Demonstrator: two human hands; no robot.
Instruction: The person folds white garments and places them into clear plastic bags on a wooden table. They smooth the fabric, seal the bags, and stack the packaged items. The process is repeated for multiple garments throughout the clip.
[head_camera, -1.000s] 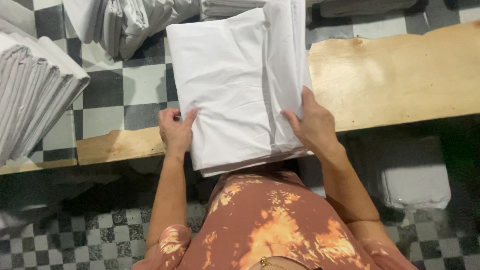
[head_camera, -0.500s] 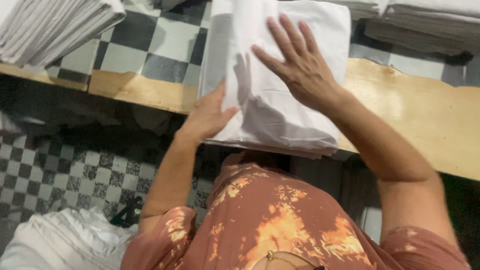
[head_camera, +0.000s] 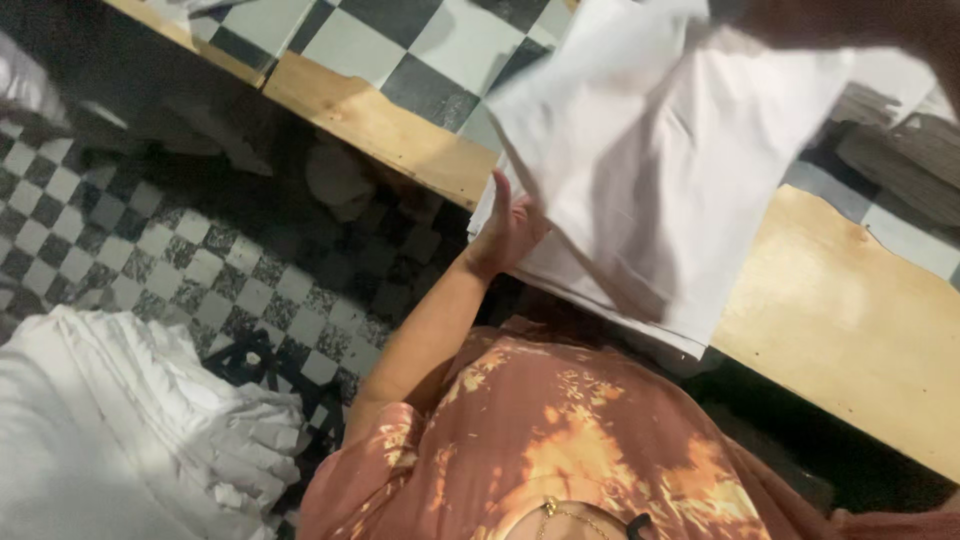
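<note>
A stack of folded white cloth (head_camera: 545, 265) lies at the near edge of the wooden table (head_camera: 840, 320). My left hand (head_camera: 505, 232) rests against the stack's left edge, fingers apart and thumb up. Above the stack a white cloth piece (head_camera: 660, 150) is raised and tilted, hanging from my right arm (head_camera: 850, 22), which crosses the top right as a dark blur. The fingers of that hand are hidden by the cloth. My orange patterned top fills the bottom of the view.
A crumpled pile of white cloth (head_camera: 120, 430) lies on the checkered floor (head_camera: 190, 250) at lower left, with a dark object (head_camera: 262, 362) beside it. A checkered cover (head_camera: 350, 40) lies on the table's far part. More folded grey-white stacks (head_camera: 900, 150) sit at right.
My right hand has left the top of the stack and risen with a white cloth piece. The view has swung down and left, showing the floor pile. My left hand stays at the stack's edge.
</note>
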